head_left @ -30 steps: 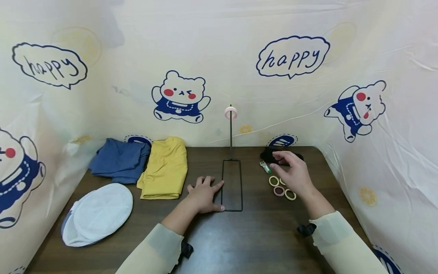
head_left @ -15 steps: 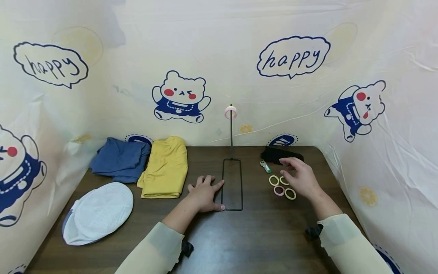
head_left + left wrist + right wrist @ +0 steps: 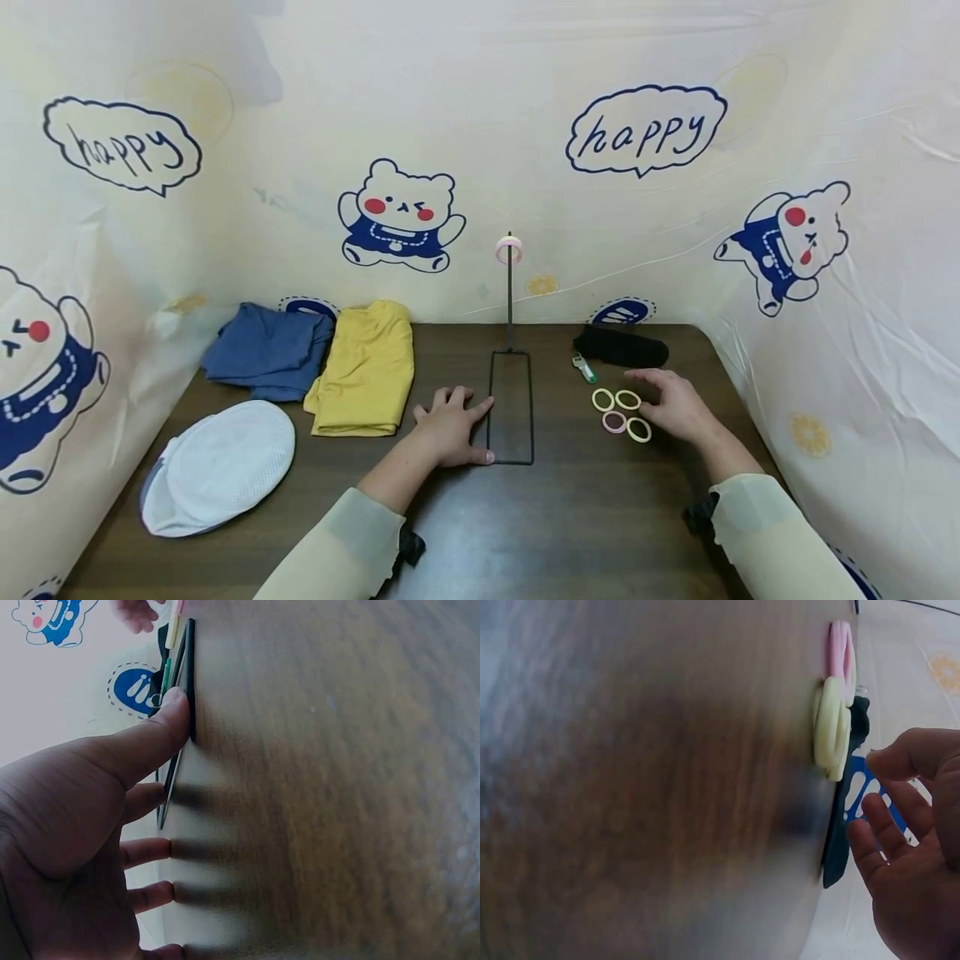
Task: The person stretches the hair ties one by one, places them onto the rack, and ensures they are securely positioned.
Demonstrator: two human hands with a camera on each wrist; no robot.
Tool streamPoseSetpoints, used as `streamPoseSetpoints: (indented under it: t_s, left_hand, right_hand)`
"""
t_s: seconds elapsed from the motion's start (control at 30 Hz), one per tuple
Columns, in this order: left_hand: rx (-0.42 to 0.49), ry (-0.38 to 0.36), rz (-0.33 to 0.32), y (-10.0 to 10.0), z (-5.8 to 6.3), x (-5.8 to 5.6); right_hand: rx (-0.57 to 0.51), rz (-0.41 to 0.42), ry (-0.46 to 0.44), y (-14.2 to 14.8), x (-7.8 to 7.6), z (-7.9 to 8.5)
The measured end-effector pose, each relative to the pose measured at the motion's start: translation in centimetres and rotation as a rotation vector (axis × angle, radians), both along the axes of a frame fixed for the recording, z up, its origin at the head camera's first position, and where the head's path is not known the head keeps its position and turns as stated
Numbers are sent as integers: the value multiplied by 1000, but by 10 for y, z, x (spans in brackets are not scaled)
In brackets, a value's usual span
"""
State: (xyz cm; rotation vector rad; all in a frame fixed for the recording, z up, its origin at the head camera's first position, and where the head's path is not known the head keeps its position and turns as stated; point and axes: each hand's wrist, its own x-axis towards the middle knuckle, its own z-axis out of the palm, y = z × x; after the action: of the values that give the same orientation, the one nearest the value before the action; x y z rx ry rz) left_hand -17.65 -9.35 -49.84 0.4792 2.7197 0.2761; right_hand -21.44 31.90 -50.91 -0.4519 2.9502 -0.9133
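Beside slim yellow and pink rings (image 3: 620,410), right grip (image 3: 678,406) parted; against black stand (image 3: 510,308), left grip (image 3: 448,433) spread.

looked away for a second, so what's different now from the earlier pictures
The right hand moved rightward and nearer, uncovering the black item and all four loose rings. Nothing was visibly grasped or let go. The left hand stayed against the black stand, the upper pink ring at its top.
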Motion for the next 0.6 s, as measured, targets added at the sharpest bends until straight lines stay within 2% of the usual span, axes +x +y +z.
streamPoseSetpoints:
  t_s: [0.27,0.6]
  left_hand:
    - [-5,0,-9,1,-1,0]
    - [2,-14,-2,1,2,2]
  right_hand:
    - [43,14,-123,9,-4,-7]
    - [84,-23,-138,6,-10,-8]
